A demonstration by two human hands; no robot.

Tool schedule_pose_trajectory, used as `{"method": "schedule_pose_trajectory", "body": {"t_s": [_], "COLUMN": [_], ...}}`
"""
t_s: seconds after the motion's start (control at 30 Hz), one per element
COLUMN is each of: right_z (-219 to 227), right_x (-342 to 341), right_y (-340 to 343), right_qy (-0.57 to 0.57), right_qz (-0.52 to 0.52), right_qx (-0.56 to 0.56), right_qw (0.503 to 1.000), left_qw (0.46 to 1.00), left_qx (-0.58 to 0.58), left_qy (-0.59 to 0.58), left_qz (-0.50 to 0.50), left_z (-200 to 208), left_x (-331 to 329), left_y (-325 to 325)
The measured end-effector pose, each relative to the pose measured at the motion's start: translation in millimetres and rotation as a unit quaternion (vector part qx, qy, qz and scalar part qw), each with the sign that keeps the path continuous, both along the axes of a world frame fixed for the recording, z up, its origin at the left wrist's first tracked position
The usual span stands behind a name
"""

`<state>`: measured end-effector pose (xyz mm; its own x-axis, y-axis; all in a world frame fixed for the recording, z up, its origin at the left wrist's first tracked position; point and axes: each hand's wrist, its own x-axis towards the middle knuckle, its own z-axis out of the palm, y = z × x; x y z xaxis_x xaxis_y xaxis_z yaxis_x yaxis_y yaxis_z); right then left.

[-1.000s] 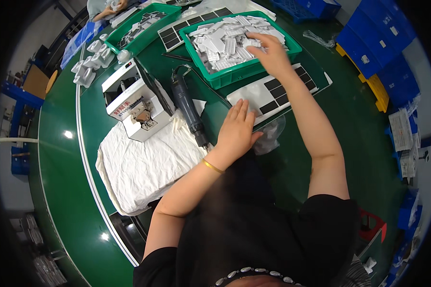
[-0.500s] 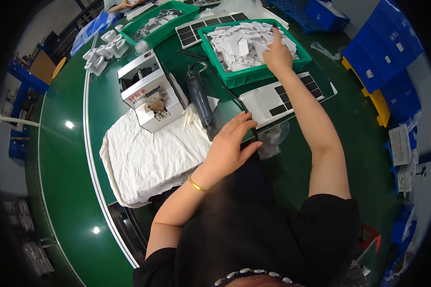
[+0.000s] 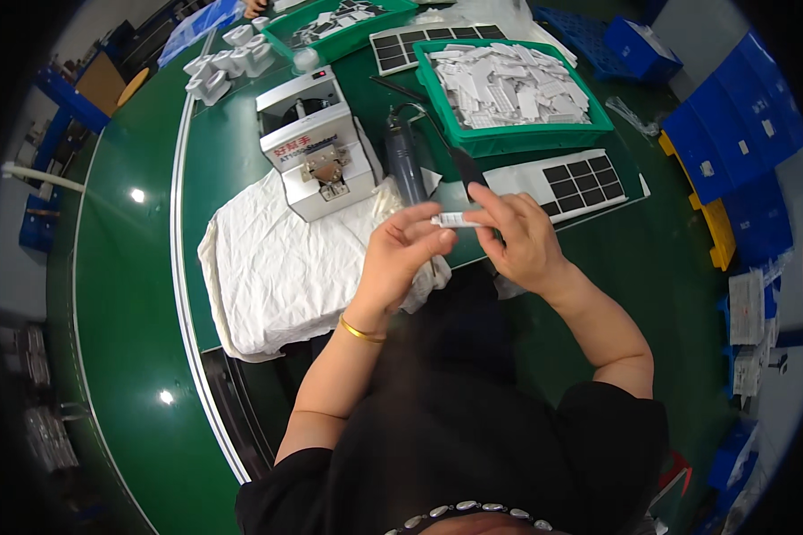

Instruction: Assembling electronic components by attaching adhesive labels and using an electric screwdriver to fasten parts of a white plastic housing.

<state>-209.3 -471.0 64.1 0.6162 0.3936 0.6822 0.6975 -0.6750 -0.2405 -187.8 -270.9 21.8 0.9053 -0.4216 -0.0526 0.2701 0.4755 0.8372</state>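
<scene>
A small, slim white plastic piece (image 3: 452, 219) lies crosswise between my hands, above the near table edge. My right hand (image 3: 522, 236) pinches its right end between thumb and fingers. Close at its left end is my left hand (image 3: 403, 254), thumb and fingers apart and curved around that end; blur hides whether they touch it. Behind the left hand rests a dark grey cylindrical corded hand tool (image 3: 405, 160). Farther right, a green bin (image 3: 526, 139) holds many similar white plastic pieces (image 3: 509, 85).
A white box-shaped machine (image 3: 317, 147) stands by a white cloth (image 3: 272, 259) at the left. White sheets with black pads (image 3: 589, 183) lie near and beyond the bin. Several white moulded parts (image 3: 210, 85) and another green bin (image 3: 299, 53) are farther back. Blue bins (image 3: 732, 134) stack at right.
My right hand has come back from the green bin to the near table edge with a white plastic piece. The left hand has turned and its fingers now curve toward that piece.
</scene>
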Motion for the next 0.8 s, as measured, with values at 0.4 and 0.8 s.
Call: {"method": "schedule_pose_trajectory", "body": {"t_s": [0.4, 0.8], "right_z": [17.9, 15.7], "right_x": [-21.5, -43.1], "right_y": [15.1, 40.3], "right_qy": [0.157, 0.299], "right_qz": [0.022, -0.011], "right_qx": [0.109, 0.482], "right_qw": [0.981, 0.823], "left_qw": [0.997, 0.972], "left_qx": [0.052, 0.123], "left_qy": [-0.039, -0.181], "left_qz": [0.039, 0.089], "left_z": [11.7, 14.3], "left_x": [-21.7, -42.8], "left_y": [12.3, 9.0]}}
